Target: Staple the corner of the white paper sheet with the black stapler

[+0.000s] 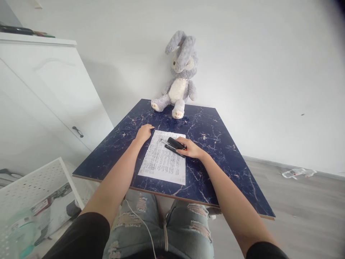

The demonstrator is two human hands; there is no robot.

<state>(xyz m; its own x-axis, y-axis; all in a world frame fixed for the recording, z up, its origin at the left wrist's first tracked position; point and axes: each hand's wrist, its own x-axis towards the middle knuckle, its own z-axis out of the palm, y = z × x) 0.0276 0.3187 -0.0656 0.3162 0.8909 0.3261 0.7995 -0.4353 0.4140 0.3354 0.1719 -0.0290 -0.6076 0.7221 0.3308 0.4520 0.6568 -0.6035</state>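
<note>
My right hand [191, 147] grips a black stapler [176, 144] with a bit of orange near its back end. Its jaws are spread apart, and it is held over the upper right part of a printed sheet of paper [161, 162]. My left hand [145, 132] rests on the table beside the sheet's upper left corner, holding nothing, its fingers loosely bent and partly hidden. A small pale piece [204, 137], too small to name, lies on the table to the right of the stapler.
A grey plush rabbit [178, 90] sits at the back of the dark blue marbled table [221, 162], against the wall. To the left stand a white cabinet [54, 82] and a white perforated basket [63, 169] with packets inside. Clear plastic [293, 173] lies on the floor at right.
</note>
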